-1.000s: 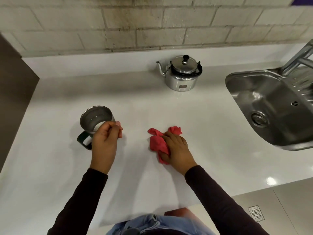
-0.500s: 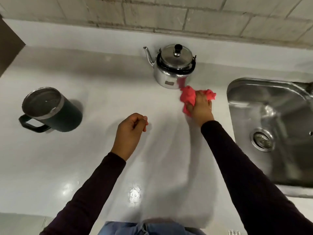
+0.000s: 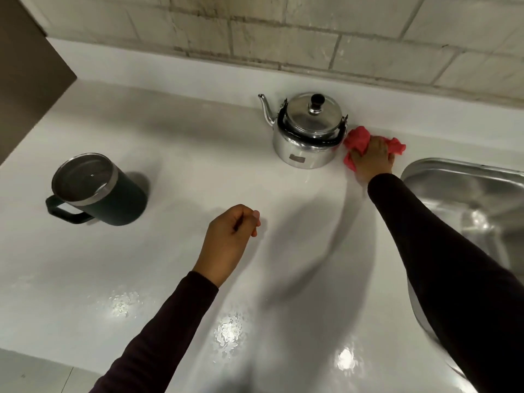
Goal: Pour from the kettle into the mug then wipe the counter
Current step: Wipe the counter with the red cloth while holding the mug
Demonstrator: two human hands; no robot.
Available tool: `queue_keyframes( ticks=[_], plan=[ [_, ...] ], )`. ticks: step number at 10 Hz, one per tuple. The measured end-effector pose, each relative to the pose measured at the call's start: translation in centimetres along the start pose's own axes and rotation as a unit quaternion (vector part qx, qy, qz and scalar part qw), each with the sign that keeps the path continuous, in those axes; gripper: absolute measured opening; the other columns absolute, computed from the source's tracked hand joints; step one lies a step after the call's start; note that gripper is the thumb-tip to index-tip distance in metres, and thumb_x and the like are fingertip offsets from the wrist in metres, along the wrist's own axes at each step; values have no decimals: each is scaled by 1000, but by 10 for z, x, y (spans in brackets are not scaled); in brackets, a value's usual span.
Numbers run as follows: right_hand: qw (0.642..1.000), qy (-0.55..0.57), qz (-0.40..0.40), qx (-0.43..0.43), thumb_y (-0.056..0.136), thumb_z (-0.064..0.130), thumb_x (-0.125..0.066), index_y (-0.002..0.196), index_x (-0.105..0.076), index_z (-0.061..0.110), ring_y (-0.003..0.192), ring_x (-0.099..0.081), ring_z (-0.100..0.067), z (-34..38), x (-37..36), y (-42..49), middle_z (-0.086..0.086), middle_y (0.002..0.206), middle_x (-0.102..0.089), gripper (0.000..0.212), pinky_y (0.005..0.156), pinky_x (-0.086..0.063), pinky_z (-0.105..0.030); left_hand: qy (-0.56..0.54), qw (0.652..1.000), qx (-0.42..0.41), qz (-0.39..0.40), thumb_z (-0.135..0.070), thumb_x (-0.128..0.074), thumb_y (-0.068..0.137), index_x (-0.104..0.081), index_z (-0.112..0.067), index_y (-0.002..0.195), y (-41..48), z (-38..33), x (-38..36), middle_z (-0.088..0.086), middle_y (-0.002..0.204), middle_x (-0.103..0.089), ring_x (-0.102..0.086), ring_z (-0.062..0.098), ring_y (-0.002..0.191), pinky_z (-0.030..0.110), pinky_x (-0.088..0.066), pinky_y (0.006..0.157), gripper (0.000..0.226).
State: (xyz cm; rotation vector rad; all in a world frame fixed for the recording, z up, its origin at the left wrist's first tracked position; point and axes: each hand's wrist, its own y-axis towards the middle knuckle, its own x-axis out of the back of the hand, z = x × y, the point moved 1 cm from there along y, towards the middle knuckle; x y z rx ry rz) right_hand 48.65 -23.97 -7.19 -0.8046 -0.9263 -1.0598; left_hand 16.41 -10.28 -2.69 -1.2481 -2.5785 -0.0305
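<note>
A shiny steel kettle (image 3: 307,130) with a black lid knob stands at the back of the white counter (image 3: 175,154), spout pointing left. My right hand (image 3: 371,157) presses a crumpled red cloth (image 3: 357,139) onto the counter just right of the kettle, between it and the sink. A dark mug (image 3: 96,188) with a steel rim stands at the left, handle toward the front left. My left hand (image 3: 229,239) hovers over the middle of the counter, fingers curled shut, holding nothing.
A steel sink (image 3: 467,194) is sunk into the counter at the right. A tiled wall (image 3: 312,32) runs along the back. A brown panel (image 3: 25,69) bounds the counter's left end. Wet glints show near the front edge.
My right hand has slid the red cloth from the counter's middle to the far side, right of the kettle. My left hand has left the mug and drifted toward the centre.
</note>
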Motion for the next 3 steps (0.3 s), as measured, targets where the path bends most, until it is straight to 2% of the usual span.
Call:
queue_keyframes(
  ticks=[1,2,3],
  plan=[
    [999,-45,29,-9,95,36,-42,150,-10,5,148,-2,-27,8,4,-15,-14,160,-7,71,120,-2,-49,-9,1000,2,11,-21,-53,89,-54,-31,55,-3,1,4,-16,55,-58,-54,-5,61,3,-36,59,35],
    [998,-61,13,2,98,32,-39,150,-2,1,148,3,-30,24,3,-50,-17,160,1,71,120,2,-49,-6,999,-2,47,-21,-52,90,-55,-26,59,-7,1,11,-17,56,-59,-55,-6,62,4,-36,58,32],
    [997,-63,32,9,97,29,-41,150,-4,1,148,-1,-29,41,-5,-98,-16,160,-3,71,118,0,-50,3,996,8,84,-25,-52,89,-57,-23,61,-6,-3,16,-17,57,-60,-54,-6,62,5,-38,59,28]
  ],
)
